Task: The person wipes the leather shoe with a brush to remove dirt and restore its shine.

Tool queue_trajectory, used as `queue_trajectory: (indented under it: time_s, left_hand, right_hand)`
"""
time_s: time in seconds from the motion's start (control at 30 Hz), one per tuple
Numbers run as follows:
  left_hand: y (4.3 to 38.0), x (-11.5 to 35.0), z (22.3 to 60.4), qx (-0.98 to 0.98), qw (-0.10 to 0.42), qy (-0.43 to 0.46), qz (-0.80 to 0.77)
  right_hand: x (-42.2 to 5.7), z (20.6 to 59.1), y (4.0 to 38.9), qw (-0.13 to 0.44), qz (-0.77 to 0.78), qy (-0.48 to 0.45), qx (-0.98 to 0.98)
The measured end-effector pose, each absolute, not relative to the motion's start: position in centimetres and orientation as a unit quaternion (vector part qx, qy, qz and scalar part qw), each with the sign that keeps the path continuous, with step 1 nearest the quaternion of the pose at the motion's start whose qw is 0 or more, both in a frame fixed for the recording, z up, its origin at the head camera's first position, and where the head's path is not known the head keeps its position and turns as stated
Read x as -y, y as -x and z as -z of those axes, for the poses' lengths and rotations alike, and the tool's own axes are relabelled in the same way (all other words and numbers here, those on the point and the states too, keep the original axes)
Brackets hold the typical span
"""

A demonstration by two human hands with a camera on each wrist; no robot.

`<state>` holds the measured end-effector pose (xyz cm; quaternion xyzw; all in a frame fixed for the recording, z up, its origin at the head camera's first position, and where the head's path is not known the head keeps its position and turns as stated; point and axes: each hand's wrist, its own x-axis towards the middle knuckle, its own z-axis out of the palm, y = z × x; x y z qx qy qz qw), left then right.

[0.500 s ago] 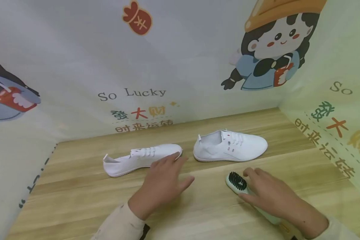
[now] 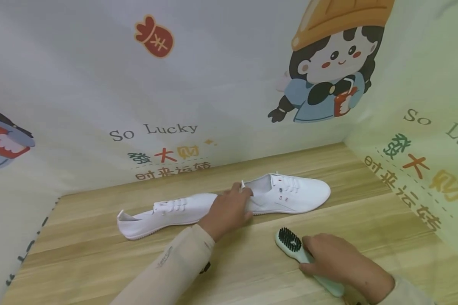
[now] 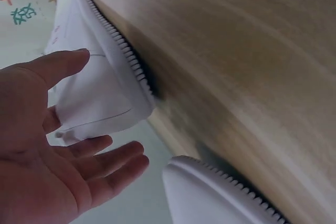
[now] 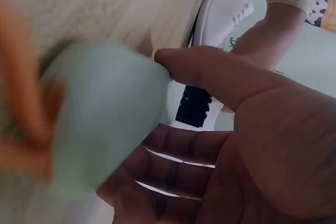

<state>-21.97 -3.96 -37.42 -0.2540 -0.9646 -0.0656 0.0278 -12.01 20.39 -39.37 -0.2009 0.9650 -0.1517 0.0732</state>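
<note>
Two white lace-up shoes lie on the wooden surface: the left shoe [image 2: 188, 210] and the right shoe [image 2: 303, 197], both with toes toward the right. At the heel of the right shoe is my left hand [image 2: 229, 212]; its thumb is beside the shoe's side wall in the left wrist view, the other fingers loosely extended around the back. My right hand [image 2: 337, 258] grips the pale green handle of a brush [image 2: 290, 240] with black bristles facing up. In the right wrist view, thumb and fingers are around the handle [image 4: 110, 108], and a blurred orange loop hangs at its end.
A printed cloth wall [image 2: 229, 101] rises behind the shoes, with further cloth walls at left and right. The wood-grain tabletop [image 2: 248, 262] extends in front of both shoes.
My left hand has moved right and forward, from in front of the left shoe to the right shoe's heel. My right hand has closed around the brush handle. The head view has shifted slightly.
</note>
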Motion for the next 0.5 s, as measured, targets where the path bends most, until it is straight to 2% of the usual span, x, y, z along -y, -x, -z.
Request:
queue_trajectory:
  time_s: [0.17,0.5]
  left_hand:
    - [22.0,4.5,38.0,0.964,0.019,0.254,0.074]
    - [18.7,8.2,38.2,0.97,0.024,0.227,0.087]
  right_hand:
    - [-19.9,39.3,12.4,0.096,0.154,0.206,-0.962]
    - [-19.3,38.7,12.3,0.03,0.204,0.277,-0.939]
